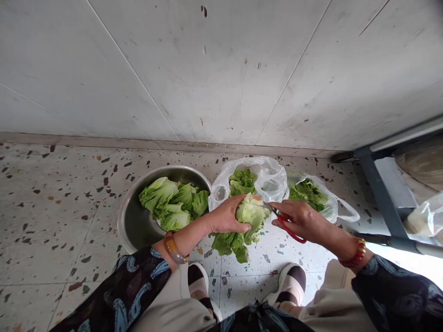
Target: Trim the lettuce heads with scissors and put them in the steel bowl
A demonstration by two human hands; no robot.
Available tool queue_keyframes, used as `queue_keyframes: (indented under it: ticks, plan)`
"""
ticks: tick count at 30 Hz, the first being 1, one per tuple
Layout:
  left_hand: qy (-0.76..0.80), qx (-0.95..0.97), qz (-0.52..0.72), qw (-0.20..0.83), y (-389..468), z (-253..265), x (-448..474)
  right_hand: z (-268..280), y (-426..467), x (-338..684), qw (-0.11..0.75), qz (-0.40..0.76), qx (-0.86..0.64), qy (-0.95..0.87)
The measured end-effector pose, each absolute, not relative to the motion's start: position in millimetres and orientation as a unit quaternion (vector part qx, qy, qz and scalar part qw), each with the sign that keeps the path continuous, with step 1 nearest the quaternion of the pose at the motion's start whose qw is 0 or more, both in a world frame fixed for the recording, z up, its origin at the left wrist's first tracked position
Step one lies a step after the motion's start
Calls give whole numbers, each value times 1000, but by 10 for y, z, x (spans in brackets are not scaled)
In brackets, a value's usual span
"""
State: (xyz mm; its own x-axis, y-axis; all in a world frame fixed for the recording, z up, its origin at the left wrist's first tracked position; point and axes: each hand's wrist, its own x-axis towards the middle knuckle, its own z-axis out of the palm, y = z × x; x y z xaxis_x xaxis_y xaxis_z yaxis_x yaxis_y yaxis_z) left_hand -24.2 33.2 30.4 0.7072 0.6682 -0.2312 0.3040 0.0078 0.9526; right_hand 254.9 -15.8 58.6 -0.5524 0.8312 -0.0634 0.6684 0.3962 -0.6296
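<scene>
My left hand (228, 215) is closed around a head of lettuce (252, 216), with its pale cut stem end turned up and its leaves hanging toward the floor. In my right hand (300, 216) is a pair of red-handled scissors (290, 229), my fingers wrapped about the grips. The blades touch the lettuce near its stem; how far they go in is hidden. Left of my hands, a steel basin (129, 226) holds several loose lettuce leaves (169, 203). Behind the lettuce lies a white plastic bag (221, 180) with green leaves showing inside.
A second clear bag of greens (309, 193) lies to the right. Further right stands a dark-framed rack (380, 193) with wrapped items on it. A pale wall (207, 83) rises behind the speckled floor (58, 216). My shoes (292, 281) are close below my hands.
</scene>
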Motion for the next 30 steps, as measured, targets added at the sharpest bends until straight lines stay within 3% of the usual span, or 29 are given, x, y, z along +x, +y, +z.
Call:
queue_keyframes:
  ticks: [9,13,23,30]
  plan:
    - [355,681,137,626,333,245,-264,589,-132,2634,76,342,-454,-819]
    - [324,680,113,648,358,282,-293,573,-134,2681,89,342,-449,-821]
    - [206,629,54,747,487,262,-306,728,12,2623,82,461,-394,-791]
    - [223,629,58,742,565,161,-282,708,18,2579,74,432,-441,-783]
